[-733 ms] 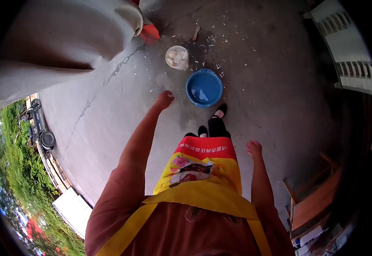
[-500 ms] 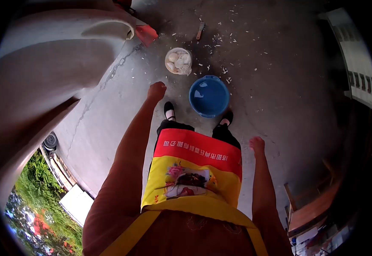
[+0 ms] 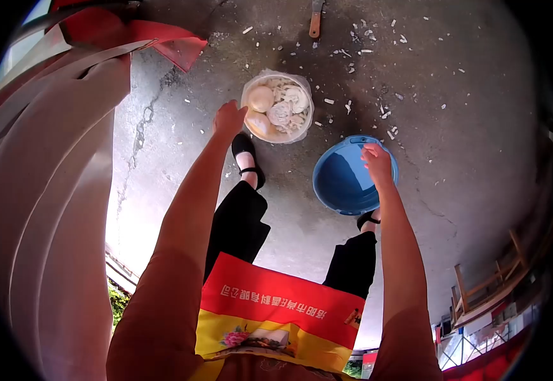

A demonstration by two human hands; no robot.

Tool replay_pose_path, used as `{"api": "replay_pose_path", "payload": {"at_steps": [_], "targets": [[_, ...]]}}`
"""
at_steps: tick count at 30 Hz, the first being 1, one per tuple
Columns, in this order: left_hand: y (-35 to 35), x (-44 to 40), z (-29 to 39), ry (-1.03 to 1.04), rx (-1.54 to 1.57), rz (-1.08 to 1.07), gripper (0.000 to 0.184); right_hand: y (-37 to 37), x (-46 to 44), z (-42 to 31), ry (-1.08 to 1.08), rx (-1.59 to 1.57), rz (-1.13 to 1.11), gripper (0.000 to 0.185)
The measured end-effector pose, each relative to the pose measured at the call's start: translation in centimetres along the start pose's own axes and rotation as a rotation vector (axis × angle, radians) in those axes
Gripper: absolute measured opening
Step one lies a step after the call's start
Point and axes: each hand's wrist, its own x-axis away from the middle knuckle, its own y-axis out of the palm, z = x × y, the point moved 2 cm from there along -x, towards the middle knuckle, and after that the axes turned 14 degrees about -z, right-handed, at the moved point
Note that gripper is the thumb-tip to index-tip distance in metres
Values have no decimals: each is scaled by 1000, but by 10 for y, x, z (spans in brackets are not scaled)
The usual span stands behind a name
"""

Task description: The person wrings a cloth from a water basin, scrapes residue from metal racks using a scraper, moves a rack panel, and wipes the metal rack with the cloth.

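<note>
My left hand (image 3: 229,119) is held above the floor, just left of a white bucket (image 3: 308,120) lined with clear plastic. Inside the bucket lie several pale round lumps (image 3: 281,113) and white bits. The fingers of my left hand are curled, and whatever may be in them is hidden. My right hand (image 3: 376,162) hangs over the right side of a blue basin (image 3: 340,184), its fingers bent and partly apart, with nothing seen in them. Light reflects inside the basin.
A scraper with a wooden handle (image 3: 315,24) lies on the floor at the top, among scattered white bits. Pale draped sheeting (image 3: 54,190) with a red edge fills the left. Wooden furniture (image 3: 492,282) stands at the lower right. My feet flank the basin and bucket.
The bucket and basin appear larger and nearer. My right hand has moved up and forward over the basin, and my left hand is now close beside the bucket. My feet are wider apart.
</note>
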Motion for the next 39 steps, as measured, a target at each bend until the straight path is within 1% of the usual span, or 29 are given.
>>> {"api": "replay_pose_path", "payload": {"at_steps": [1,2,4,6,9,10,12,13,15,17,18,19,21,23,24,25,26,27,28,29,30,31,32,33,34,36,37,39], "targets": [[3,-18,-5,23,51,-25,34,9,-29,-30,-40,-5,10,27],[19,-25,-8,40,103,-68,33,17,-53,-36,-62,-10,18,28],[13,-40,-8,65,193,-154,31,20,-119,-64,-191,279,43,30],[7,-36,-15,65,269,-274,28,33,-165,-97,-218,514,62,35],[4,-39,-27,220,203,-260,22,55,-224,-152,-282,801,130,48],[-7,-35,-19,209,203,-220,17,61,-241,-169,-319,921,163,50],[-10,-39,-33,189,154,-158,19,73,-274,-182,-339,1041,187,53],[-13,-43,-36,183,136,-129,20,71,-287,-189,-381,1081,244,48],[-11,-48,-83,115,270,-178,19,85,-296,-169,-422,1165,335,40],[-42,-57,-124,95,251,-134,23,95,-270,-190,-325,1174,261,45],[-56,-64,-149,47,284,-129,24,98,-260,-192,-277,1179,225,48],[-70,-69,-173,1,316,-120,26,98,-261,-183,-365,1224,262,41],[-93,-77,-215,-104,366,-37,32,91,-272,-160,-545,1314,348,30],[-106,-64,-214,-185,593,-21,43,77,-274,-121,-425,1202,191,28],[-104,-58,-217,-150,310,119,46,68,-273,-102,-371,1143,123,30],[-100,-50,-219,-110,27,257,50,59,-269,-84,-426,1046,91,28],[-99,-24,-167,-54,-123,342,51,51,-263,-61,-476,946,59,28],[-90,-4,-125,27,-134,394,48,40,-256,-42,-529,844,30,28],[-73,14,-82,101,-53,384,43,24,-248,-19,-489,791,47,29],[-46,27,-42,243,118,303,39,6,-234,6,-449,736,62,31],[-6,35,-16,261,324,131,36,-2,-214,14,-377,707,85,35],[38,43,11,262,392,-71,38,-11,-193,23,-306,677,108,39],[94,47,24,296,419,-264,43,-16,-163,14,-208,676,142,45],[150,52,40,349,436,-388,48,-21,-145,7,-108,671,173,50],[190,60,62,299,462,-566,51,-28,-138,8,-20,683,175,51],[243,70,105,361,429,-658,43,-52,-145,24,43,553,62,41],[253,73,112,307,384,-640,39,-63,-143,39,81,483,4,37],[259,69,129,212,292,-593,30,-80,-126,55,71,463,78,32]]}}
